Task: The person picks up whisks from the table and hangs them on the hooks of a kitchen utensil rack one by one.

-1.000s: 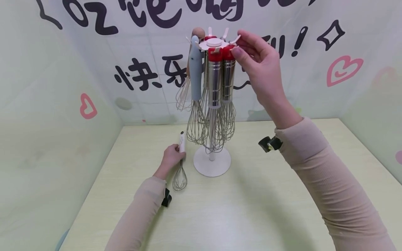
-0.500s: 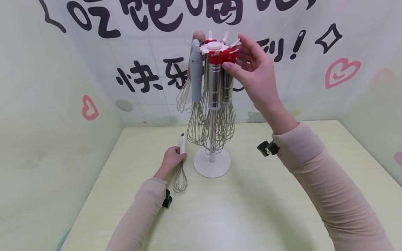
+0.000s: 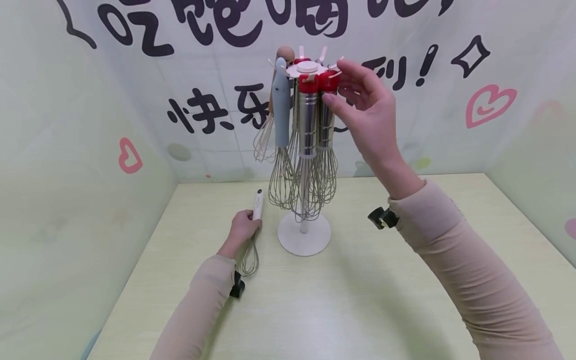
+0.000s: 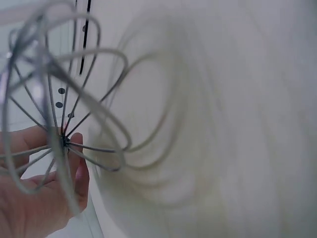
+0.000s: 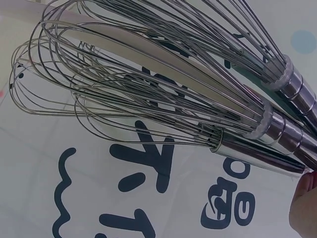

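My left hand [image 3: 244, 225] grips a small whisk [image 3: 258, 202] by its white handle, thumb and fingers around the handle's lower end. Its wire loops [image 4: 64, 64] stand out large and blurred in the left wrist view, close to the tabletop. My right hand [image 3: 371, 107] is up at the top of a white whisk stand [image 3: 310, 237], fingers loosely curved. Its thumb tip is at a steel whisk handle [image 3: 326, 122] with a red cap, the index fingertip by the hook above. This whisk hangs on the stand beside another red-capped steel whisk [image 3: 308, 120].
Also hanging from the stand are a blue-handled whisk [image 3: 281, 107] and, behind it, one with a wooden handle [image 3: 285, 53]. The stand's round base rests on a pale wooden table [image 3: 315, 310], enclosed by printed panels [image 3: 450, 125] at back and sides.
My right hand lowered from the hook and red cap to the handle, then eased slightly back. The white-handled whisk has shifted slightly left and tilted in my left hand.
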The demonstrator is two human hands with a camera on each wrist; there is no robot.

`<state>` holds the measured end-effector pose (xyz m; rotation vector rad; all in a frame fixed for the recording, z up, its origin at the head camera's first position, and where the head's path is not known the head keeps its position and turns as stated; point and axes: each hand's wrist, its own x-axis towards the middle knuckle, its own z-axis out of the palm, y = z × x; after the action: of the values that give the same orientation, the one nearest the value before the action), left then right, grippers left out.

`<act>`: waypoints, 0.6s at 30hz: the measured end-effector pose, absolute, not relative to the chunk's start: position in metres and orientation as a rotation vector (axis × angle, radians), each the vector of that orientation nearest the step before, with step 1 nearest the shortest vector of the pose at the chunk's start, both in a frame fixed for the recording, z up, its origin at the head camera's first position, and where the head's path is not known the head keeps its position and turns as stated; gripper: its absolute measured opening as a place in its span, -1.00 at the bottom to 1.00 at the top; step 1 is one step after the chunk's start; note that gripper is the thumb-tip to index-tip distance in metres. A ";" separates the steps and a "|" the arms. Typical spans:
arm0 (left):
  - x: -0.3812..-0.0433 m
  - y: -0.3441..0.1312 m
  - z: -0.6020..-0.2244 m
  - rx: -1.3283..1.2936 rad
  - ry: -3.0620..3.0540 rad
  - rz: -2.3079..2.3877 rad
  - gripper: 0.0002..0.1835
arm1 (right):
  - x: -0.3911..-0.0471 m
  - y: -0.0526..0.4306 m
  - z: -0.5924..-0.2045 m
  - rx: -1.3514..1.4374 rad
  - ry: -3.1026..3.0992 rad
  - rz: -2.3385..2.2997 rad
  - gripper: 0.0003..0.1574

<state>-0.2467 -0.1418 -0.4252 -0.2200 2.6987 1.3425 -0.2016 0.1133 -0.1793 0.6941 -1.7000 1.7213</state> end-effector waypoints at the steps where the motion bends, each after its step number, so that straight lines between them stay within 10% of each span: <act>1: -0.247 -0.143 -0.425 -0.227 2.688 1.357 -0.50 | -0.202 0.113 -0.180 0.706 -1.690 1.715 -0.43; 18: -0.248 -0.154 -0.417 -0.281 2.583 1.592 -0.43 | -0.202 0.111 -0.181 0.711 -1.688 1.741 -0.48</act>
<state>-0.2480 -0.1541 -0.4167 -0.2814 2.5832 1.5916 -0.2020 0.1114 -0.1807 0.7110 -1.6877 1.7414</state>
